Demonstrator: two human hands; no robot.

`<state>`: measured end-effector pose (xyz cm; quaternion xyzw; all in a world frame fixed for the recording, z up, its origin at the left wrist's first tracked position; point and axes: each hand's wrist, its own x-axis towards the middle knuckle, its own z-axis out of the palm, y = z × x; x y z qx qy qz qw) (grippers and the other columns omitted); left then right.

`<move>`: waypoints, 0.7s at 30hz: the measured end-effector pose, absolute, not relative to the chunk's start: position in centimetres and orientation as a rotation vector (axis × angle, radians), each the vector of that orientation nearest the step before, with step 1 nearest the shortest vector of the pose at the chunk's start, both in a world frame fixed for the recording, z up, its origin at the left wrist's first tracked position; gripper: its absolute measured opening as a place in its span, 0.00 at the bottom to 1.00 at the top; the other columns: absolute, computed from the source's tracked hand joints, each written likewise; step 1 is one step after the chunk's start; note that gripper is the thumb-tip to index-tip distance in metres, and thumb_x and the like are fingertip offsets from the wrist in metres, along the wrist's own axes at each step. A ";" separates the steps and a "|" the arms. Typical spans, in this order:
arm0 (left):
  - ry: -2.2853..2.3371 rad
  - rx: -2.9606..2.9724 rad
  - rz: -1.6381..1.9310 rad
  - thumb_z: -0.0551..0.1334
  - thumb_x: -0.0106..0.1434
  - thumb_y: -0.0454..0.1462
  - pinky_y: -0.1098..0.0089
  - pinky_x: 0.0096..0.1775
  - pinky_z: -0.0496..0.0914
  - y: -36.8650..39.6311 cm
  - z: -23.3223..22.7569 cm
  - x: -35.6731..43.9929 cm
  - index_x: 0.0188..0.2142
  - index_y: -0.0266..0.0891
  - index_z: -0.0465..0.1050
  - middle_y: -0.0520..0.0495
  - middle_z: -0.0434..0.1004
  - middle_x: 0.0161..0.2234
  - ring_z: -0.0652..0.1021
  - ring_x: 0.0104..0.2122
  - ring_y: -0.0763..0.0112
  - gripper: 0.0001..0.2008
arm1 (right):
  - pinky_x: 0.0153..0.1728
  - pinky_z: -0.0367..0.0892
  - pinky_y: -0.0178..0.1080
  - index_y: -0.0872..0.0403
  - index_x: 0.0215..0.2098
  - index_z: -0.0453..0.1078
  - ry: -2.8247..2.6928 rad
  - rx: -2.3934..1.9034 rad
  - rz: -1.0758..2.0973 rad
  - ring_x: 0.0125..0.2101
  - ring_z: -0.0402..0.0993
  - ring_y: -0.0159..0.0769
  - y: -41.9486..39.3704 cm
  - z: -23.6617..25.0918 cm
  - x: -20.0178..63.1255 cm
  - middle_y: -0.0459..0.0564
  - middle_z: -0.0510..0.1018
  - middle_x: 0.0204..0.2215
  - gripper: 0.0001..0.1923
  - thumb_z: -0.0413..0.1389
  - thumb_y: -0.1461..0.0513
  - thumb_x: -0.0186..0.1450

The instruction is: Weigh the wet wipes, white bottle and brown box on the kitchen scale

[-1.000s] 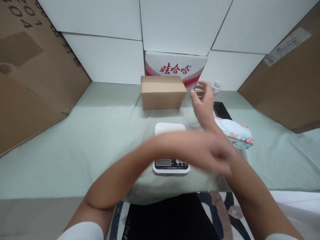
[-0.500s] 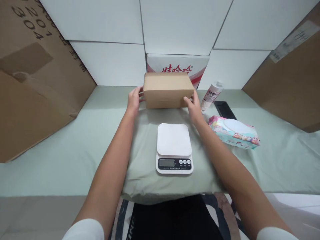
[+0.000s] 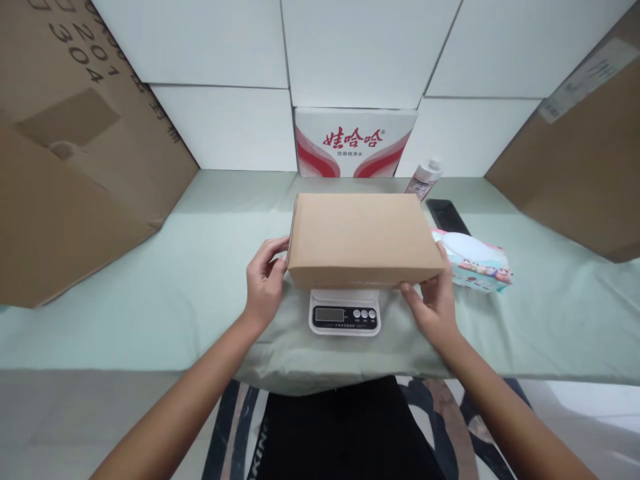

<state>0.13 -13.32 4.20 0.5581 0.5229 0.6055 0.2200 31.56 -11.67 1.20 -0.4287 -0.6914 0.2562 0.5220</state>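
Observation:
A plain brown cardboard box (image 3: 363, 230) is held level between my two hands, over the white digital kitchen scale (image 3: 345, 321). It hides the scale's weighing plate except for a strip at the front, so I cannot tell whether box and plate touch. My left hand (image 3: 267, 280) grips the box's left end, thumb near the front corner. At the right end, my right hand (image 3: 434, 300) has its thumb under the front edge and fingers along the side. The scale's display looks blank, with round buttons to its right.
Behind stands a white carton with red lettering (image 3: 356, 143). To the right are a white bottle (image 3: 424, 179), a black tray-like object (image 3: 449, 217) and a colourful wipes pack (image 3: 475, 260). Large cardboard boxes flank the cloth-covered table (image 3: 200, 280), left (image 3: 90, 187) and right (image 3: 580, 160).
Both hands have brought the cardboard box from the back of the table towards me, over the scale. The red-lettered carton behind is now uncovered, while the scale's plate has become mostly hidden.

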 end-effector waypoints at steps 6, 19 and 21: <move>1.449 1.482 1.691 0.60 0.68 0.44 0.60 0.53 0.76 -13.2 4.0 -0.3 0.49 0.42 0.80 0.43 0.83 0.51 0.80 0.51 0.59 0.15 | 0.64 0.69 0.62 0.37 0.77 0.44 -1.648 -1.053 0.588 0.70 0.61 0.54 -12.1 1.2 31.0 0.57 0.57 0.74 0.47 0.63 0.52 0.67; 1.469 1.302 1.722 0.60 0.68 0.47 0.65 0.41 0.78 -13.6 4.1 -1.6 0.47 0.44 0.80 0.43 0.82 0.50 0.80 0.48 0.60 0.15 | 0.44 0.79 0.53 0.33 0.76 0.48 -1.608 -1.058 0.512 0.51 0.77 0.49 -13.4 1.8 32.4 0.55 0.71 0.60 0.44 0.61 0.52 0.66; 1.460 1.283 1.739 0.60 0.69 0.46 0.65 0.39 0.78 -14.3 3.9 -2.1 0.47 0.44 0.80 0.43 0.82 0.48 0.80 0.47 0.61 0.14 | 0.41 0.79 0.51 0.32 0.75 0.50 -1.592 -1.063 0.529 0.46 0.77 0.46 -13.7 1.9 32.9 0.54 0.72 0.58 0.43 0.61 0.53 0.66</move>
